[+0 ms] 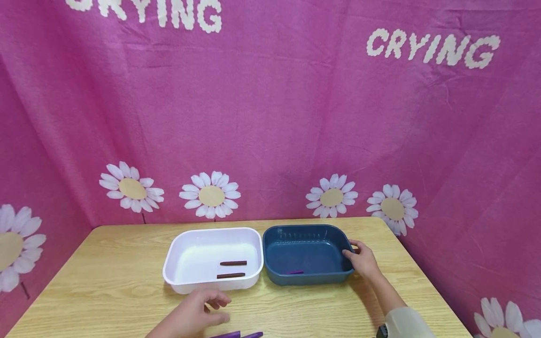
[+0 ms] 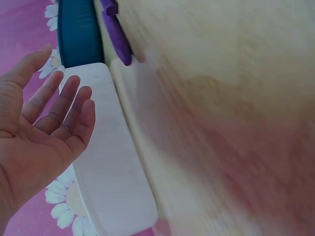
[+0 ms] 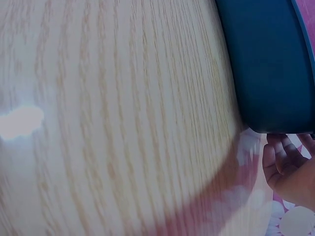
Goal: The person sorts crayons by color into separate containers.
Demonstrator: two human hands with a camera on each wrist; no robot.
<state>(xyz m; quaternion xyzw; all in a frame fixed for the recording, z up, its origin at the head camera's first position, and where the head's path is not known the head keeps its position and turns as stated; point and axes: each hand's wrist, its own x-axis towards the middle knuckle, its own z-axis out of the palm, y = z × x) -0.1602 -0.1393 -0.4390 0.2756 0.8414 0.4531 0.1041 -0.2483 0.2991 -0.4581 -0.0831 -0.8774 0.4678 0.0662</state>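
Observation:
My right hand [image 1: 363, 259] holds the right end of a dark blue basin [image 1: 308, 278], its thumb over the rim and its fingers along the outer wall. One purple stick [image 1: 294, 272] lies inside that basin. My left hand [image 1: 192, 313], fingers loosely bent and holding nothing, hovers before the front wall of a white basin [image 1: 211, 285]. Two dark brown crayon-like sticks [image 1: 230, 275] lie on the white basin's floor. Close to the left hand, at the bottom of the head view, are purple crayon-like sticks [image 1: 252, 335] with tapered tips, partly cut off by the frame.
Both basins stand side by side on a light wooden table [image 1: 110, 277], near its back edge. A pink curtain [image 1: 270, 117] with daisies and white lettering hangs behind and along both sides.

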